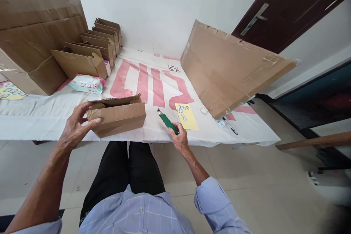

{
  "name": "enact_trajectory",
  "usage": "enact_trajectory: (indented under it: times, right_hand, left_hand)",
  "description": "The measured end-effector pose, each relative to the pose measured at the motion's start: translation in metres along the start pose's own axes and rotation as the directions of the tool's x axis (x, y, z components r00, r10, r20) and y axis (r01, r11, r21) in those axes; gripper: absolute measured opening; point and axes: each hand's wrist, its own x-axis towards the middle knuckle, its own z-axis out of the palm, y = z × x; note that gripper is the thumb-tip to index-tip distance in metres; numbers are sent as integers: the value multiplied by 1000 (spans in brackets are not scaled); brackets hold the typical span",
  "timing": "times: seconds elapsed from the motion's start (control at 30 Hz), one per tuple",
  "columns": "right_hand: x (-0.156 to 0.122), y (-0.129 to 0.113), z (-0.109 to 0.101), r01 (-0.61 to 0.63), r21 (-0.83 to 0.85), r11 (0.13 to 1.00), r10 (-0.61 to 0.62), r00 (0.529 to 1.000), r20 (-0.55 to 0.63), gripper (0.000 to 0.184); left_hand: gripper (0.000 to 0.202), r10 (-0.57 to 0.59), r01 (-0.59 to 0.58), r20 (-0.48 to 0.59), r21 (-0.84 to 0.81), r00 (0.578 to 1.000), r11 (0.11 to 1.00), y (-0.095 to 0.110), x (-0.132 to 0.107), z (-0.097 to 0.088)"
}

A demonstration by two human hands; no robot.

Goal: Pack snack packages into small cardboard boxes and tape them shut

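A small brown cardboard box [119, 115] lies on the white and pink cloth [153, 87] near the table's front edge. My left hand [75, 126] grips the box's left end, fingers curled round it. My right hand [179, 139] is closed on the handle of a green utility knife [167, 121], whose blade tip points away from me, just right of the box. A yellow sticker sheet [187, 116] lies flat beside the knife.
A big cardboard box [33, 33] stands at the left, with a row of folded small boxes [101, 40] behind it. A pack of wipes [87, 83] lies by them. A large flat cardboard sheet [230, 65] leans at the right. A dark door [290, 3] is behind.
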Motion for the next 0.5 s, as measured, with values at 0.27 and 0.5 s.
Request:
enact_trajectory:
  times: [0.27, 0.5]
  right_hand:
    - [-9, -27, 8, 66, 43, 997, -64, 996, -64, 30]
    - [6, 9, 18, 12, -127, 992, -17, 999, -43, 33]
  left_hand:
    - [83, 21, -12, 83, -111, 996, 994, 7, 4, -5]
    - [92, 154, -151, 146, -29, 977, 988, 6, 15, -4]
